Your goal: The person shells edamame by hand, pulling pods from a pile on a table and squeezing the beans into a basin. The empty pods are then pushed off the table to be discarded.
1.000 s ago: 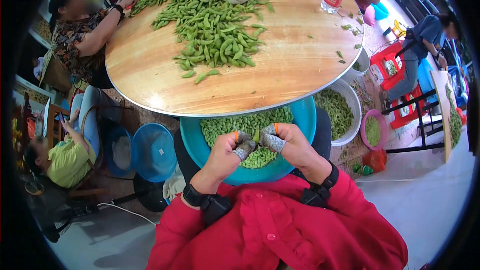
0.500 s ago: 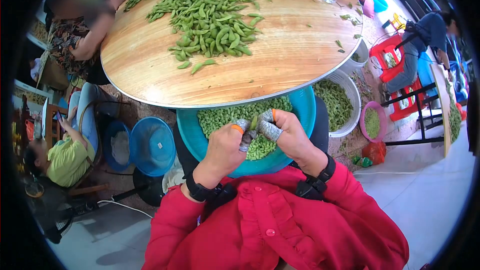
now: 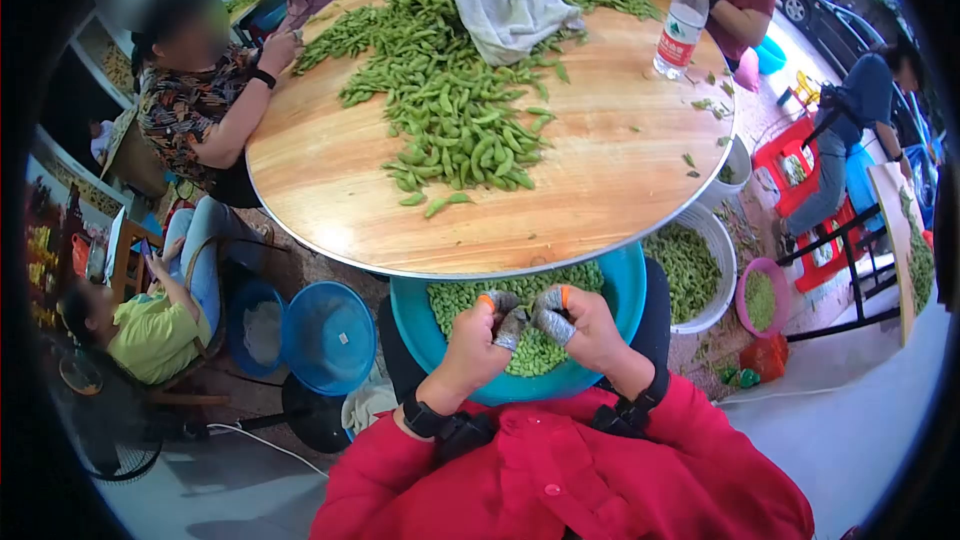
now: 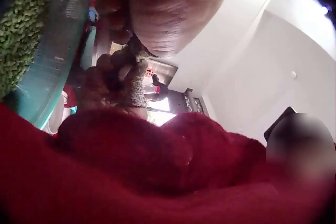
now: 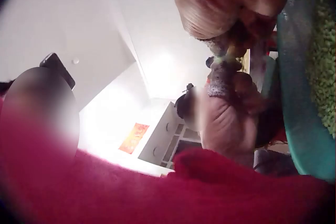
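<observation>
Over a teal basin (image 3: 408, 325) of shelled green beans (image 3: 540, 352), both hands meet at their fingertips in the head view. The left hand (image 3: 475, 345) and the right hand (image 3: 595, 337) wear grey wrappings on thumbs and fingers, with orange bands. Fingers and thumbs are curled in a pinch round a small green pod (image 5: 230, 55), which shows between them in the right wrist view and is mostly hidden by the fingers. In the left wrist view the left palm (image 4: 176, 11) fills the top and the pod cannot be made out.
A round wooden table (image 3: 330, 210) stands ahead, bearing heaped pods (image 3: 465, 140), a grey cloth (image 3: 495, 5) and a water bottle (image 3: 682, 28). A white basket (image 3: 722, 260) of pods and a pink basin (image 3: 748, 325) stand right; blue basins (image 3: 328, 340) stand left. People sit around.
The head view has shifted, so table, basin and hands appear lower and farther right. The pod stood up plainly between the hands before; now less of it shows between the fingers.
</observation>
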A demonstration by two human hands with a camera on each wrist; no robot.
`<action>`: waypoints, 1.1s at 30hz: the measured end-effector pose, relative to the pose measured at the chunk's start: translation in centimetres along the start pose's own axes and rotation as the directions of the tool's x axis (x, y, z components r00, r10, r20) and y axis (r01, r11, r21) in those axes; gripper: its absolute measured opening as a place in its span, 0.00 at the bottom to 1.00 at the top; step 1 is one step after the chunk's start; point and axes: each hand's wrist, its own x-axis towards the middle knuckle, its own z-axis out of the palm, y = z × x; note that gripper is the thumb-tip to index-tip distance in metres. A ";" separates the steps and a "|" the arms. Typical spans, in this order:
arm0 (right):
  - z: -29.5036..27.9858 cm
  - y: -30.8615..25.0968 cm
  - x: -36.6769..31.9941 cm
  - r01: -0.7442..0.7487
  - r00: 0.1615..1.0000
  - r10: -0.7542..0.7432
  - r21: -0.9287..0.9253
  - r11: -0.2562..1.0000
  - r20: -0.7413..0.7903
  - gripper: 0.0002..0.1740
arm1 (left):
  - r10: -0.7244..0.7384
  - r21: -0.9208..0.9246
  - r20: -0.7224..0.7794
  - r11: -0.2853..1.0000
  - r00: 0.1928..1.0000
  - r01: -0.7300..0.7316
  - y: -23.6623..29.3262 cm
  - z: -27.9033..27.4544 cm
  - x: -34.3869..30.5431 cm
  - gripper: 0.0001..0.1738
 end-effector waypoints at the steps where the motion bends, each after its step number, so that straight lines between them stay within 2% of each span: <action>1: 0.1 -0.1 0.0 0.011 1.000 -0.010 -0.072 0.997 0.006 0.03 | -0.045 -0.052 0.019 0.998 0.999 0.046 -0.3 0.0 0.0 0.07; 2: 0.2 -0.3 -0.1 0.020 1.000 -0.019 -0.143 0.990 0.011 0.03 | -0.085 -0.148 0.031 0.985 0.996 0.088 -1.0 0.2 0.0 0.03; 4: 0.4 -0.3 0.1 0.086 0.996 -0.082 -0.305 0.949 0.024 0.03 | -0.271 -0.340 0.089 0.896 0.958 0.285 -1.1 0.4 0.0 0.02; 6: 0.6 -0.2 -0.1 0.047 0.999 -0.037 -0.306 0.951 0.039 0.03 | -0.408 -0.475 0.168 0.764 0.897 0.437 -1.7 0.6 0.0 0.03; 9: 0.6 -0.3 0.1 0.016 0.999 0.000 -0.301 0.953 0.053 0.04 | -0.502 -0.604 0.204 0.611 0.840 0.512 -2.6 0.8 -0.2 0.04; 12: 0.3 0.5 -0.1 0.027 0.997 0.004 -0.392 0.919 0.080 0.05 | -0.537 -0.562 0.304 0.565 0.787 0.603 -2.7 0.8 0.0 0.04; 13: 0.1 0.8 -0.3 0.027 0.997 0.008 -0.423 0.906 0.082 0.05 | -0.579 -0.533 0.339 0.531 0.741 0.659 -1.8 0.7 0.1 0.02; 15: -0.1 0.9 -0.4 0.057 0.994 -0.009 -0.454 0.889 0.107 0.06 | -0.572 -0.497 0.427 0.498 0.700 0.711 -2.3 0.3 0.2 0.02; 21: -0.1 0.8 -0.2 0.145 0.983 -0.069 -0.498 0.855 0.167 0.06 | -0.609 -0.560 0.376 0.451 0.698 0.695 -3.5 1.1 0.3 0.06; 27: 0.2 1.2 -0.3 0.137 0.990 -0.098 -0.506 0.852 0.102 0.05 | -0.640 -0.545 0.231 0.539 0.733 0.642 -4.3 2.0 0.1 0.08; 28: 0.0 1.4 -0.5 0.089 0.995 -0.052 -0.505 0.859 0.087 0.05 | -0.622 -0.528 0.243 0.559 0.745 0.639 -4.7 2.1 0.0 0.10; 30: -0.5 1.6 -0.7 -0.011 0.998 0.043 -0.502 0.865 0.054 0.04 | -0.500 -0.507 0.237 0.668 0.833 0.545 -4.6 2.3 -0.2 0.12; 32: -0.9 1.6 -0.7 -0.126 0.990 0.142 -0.387 0.914 0.015 0.05 | -0.387 -0.457 0.301 0.744 0.872 0.488 -5.2 1.9 -0.4 0.14; 33: -1.1 1.7 -0.8 -0.190 0.980 0.198 -0.324 0.927 -0.007 0.06 | -0.357 -0.424 0.283 0.786 0.890 0.450 -4.8 1.6 -0.3 0.16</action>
